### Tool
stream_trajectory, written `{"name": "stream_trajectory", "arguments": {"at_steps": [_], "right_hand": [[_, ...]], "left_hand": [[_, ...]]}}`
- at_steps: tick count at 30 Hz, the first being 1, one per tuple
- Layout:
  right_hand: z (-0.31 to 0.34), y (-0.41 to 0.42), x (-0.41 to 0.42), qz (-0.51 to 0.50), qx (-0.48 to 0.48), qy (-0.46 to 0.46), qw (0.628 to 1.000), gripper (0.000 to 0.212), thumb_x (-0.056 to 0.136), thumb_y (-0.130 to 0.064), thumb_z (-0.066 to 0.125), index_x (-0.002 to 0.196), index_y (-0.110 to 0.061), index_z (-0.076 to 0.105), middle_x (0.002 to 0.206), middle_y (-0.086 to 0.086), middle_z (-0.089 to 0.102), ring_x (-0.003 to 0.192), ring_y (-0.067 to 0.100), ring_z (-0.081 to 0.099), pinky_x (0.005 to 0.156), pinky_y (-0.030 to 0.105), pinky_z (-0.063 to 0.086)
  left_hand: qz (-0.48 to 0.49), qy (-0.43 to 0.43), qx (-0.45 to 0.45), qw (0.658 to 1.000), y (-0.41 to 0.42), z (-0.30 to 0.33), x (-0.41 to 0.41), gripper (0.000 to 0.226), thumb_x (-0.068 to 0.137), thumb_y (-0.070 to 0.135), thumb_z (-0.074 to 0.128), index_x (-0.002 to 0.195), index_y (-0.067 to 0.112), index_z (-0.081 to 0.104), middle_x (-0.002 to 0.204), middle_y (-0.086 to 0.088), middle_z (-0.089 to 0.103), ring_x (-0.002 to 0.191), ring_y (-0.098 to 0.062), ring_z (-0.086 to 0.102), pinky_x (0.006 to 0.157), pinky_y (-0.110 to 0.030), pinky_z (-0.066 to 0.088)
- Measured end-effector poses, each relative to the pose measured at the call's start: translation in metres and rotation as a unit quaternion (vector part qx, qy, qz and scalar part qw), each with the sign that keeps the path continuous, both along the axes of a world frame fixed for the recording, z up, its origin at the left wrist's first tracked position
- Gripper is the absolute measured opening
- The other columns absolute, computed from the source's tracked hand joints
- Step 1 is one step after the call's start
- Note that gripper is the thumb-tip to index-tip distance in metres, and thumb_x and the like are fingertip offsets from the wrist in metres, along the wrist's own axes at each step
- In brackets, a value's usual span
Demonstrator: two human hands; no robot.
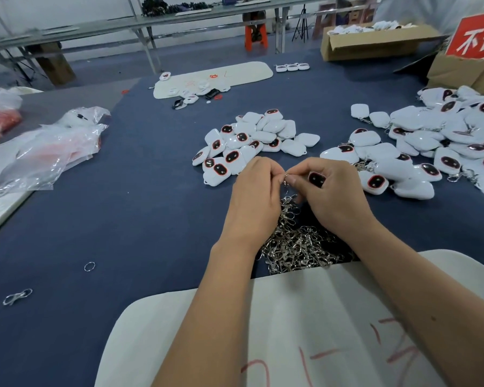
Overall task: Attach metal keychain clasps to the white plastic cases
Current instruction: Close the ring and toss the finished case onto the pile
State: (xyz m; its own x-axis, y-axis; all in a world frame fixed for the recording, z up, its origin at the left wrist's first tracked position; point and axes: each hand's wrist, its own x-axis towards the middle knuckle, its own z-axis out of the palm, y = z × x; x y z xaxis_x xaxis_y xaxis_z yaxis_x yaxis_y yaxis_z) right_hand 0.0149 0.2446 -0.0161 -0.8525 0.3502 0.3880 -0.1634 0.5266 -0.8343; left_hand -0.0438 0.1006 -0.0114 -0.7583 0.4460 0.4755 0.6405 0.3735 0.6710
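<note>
Dark blue table (123, 219) bears white cases (252, 141); benches (179, 15) behind.

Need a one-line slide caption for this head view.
Left hand and right hand fit a metal clasp to a white case above the clasp pile.

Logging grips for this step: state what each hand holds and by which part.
Right hand grips a white case around its body. Left hand pinches a metal clasp near its ring; the exact contact is hidden.
</note>
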Motion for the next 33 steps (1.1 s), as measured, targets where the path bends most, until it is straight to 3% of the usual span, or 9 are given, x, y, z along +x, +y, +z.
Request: {"name": "stream_trajectory", "arguments": {"at_steps": [4, 10, 16, 19, 22, 24, 27, 31, 33], "right_hand": [[0.003, 0.008, 0.002, 0.057, -0.127, -0.015, 0.99, 0.013, 0.096, -0.013, 0.072, 0.086, -0.019, 0.078, 0.051, 0.012, 0.06, 0.04, 0.015, 0.051, 0.042, 0.017, 0.038], [0.002, 0.011, 0.001, 0.072, -0.181, -0.004, 0.981, 0.01, 0.096, -0.016, 0.074, 0.086, -0.016, 0.076, 0.072, 0.034, 0.062, 0.052, 0.026, 0.053, 0.052, 0.027, 0.042], [0.001, 0.007, 0.001, 0.076, -0.14, -0.018, 0.987, 0.007, 0.096, -0.019, 0.07, 0.092, -0.024, 0.073, 0.061, 0.012, 0.065, 0.051, 0.021, 0.059, 0.048, 0.025, 0.045], [0.0, 0.008, -0.004, 0.038, -0.239, 0.019, 0.97, 0.029, 0.087, -0.001, 0.063, 0.111, -0.017, 0.06, 0.088, 0.006, 0.073, 0.071, 0.018, 0.068, 0.059, 0.025, 0.052], [-0.003, 0.01, -0.007, 0.009, -0.324, 0.029, 0.946, 0.033, 0.097, 0.011, 0.055, 0.117, -0.014, 0.056, 0.105, 0.006, 0.068, 0.087, 0.011, 0.076, 0.086, 0.032, 0.06], [-0.003, 0.008, -0.007, 0.005, -0.324, 0.023, 0.946, 0.031, 0.1, 0.008, 0.055, 0.12, -0.016, 0.057, 0.11, 0.013, 0.067, 0.095, 0.016, 0.078, 0.094, 0.032, 0.06], [-0.001, 0.006, -0.008, -0.014, -0.292, 0.043, 0.955, 0.03, 0.099, 0.007, 0.058, 0.125, -0.009, 0.06, 0.108, 0.018, 0.066, 0.099, 0.024, 0.077, 0.089, 0.027, 0.06], [-0.001, 0.005, -0.007, -0.09, -0.165, 0.053, 0.981, 0.022, 0.089, -0.006, 0.075, 0.11, -0.011, 0.073, 0.097, 0.004, 0.074, 0.081, 0.007, 0.069, 0.078, 0.021, 0.055], [-0.001, 0.004, -0.006, -0.096, -0.159, 0.053, 0.981, 0.016, 0.088, -0.011, 0.078, 0.103, -0.015, 0.075, 0.09, -0.002, 0.075, 0.076, 0.005, 0.066, 0.073, 0.019, 0.052]], "left_hand": [[-0.009, -0.051, 0.05, 0.997, 0.003, 0.003, 0.001, 0.016, 0.102, 0.01, 0.056, 0.09, 0.016, 0.064, 0.074, 0.006, 0.062, 0.069, -0.006, 0.057, 0.066, -0.02, 0.043], [-0.02, -0.098, 0.112, 0.989, 0.008, 0.006, 0.005, 0.014, 0.101, 0.008, 0.059, 0.091, 0.012, 0.068, 0.063, 0.012, 0.06, 0.06, 0.0, 0.058, 0.063, -0.017, 0.049], [-0.006, -0.033, 0.068, 0.997, 0.004, 0.005, 0.003, 0.015, 0.1, 0.008, 0.057, 0.088, 0.015, 0.063, 0.076, 0.007, 0.061, 0.07, -0.005, 0.056, 0.065, -0.014, 0.041], [-0.008, -0.014, 0.047, 0.999, 0.006, 0.001, 0.003, 0.015, 0.101, 0.007, 0.055, 0.089, 0.014, 0.061, 0.083, 0.004, 0.061, 0.078, -0.012, 0.056, 0.07, -0.022, 0.043], [-0.015, -0.037, 0.021, 0.999, 0.006, -0.003, 0.001, 0.014, 0.102, 0.01, 0.053, 0.091, 0.015, 0.06, 0.082, 0.006, 0.06, 0.078, -0.014, 0.058, 0.071, -0.026, 0.046], [-0.023, -0.037, 0.004, 0.999, 0.005, -0.004, 0.0, 0.014, 0.103, 0.011, 0.052, 0.092, 0.015, 0.06, 0.083, 0.006, 0.06, 0.081, -0.014, 0.058, 0.074, -0.029, 0.047], [-0.031, -0.034, -0.021, 0.999, 0.006, -0.004, 0.002, 0.014, 0.102, 0.01, 0.051, 0.091, 0.016, 0.058, 0.084, 0.005, 0.061, 0.083, -0.014, 0.057, 0.075, -0.031, 0.046], [-0.041, -0.053, -0.031, 0.997, 0.006, -0.005, 0.002, 0.02, 0.101, 0.008, 0.047, 0.088, 0.019, 0.056, 0.078, 0.008, 0.064, 0.078, -0.008, 0.057, 0.07, -0.025, 0.046], [-0.045, -0.056, -0.038, 0.997, 0.005, -0.005, 0.002, 0.021, 0.102, 0.007, 0.045, 0.087, 0.02, 0.055, 0.078, 0.008, 0.064, 0.077, -0.008, 0.056, 0.066, -0.022, 0.044]]}}
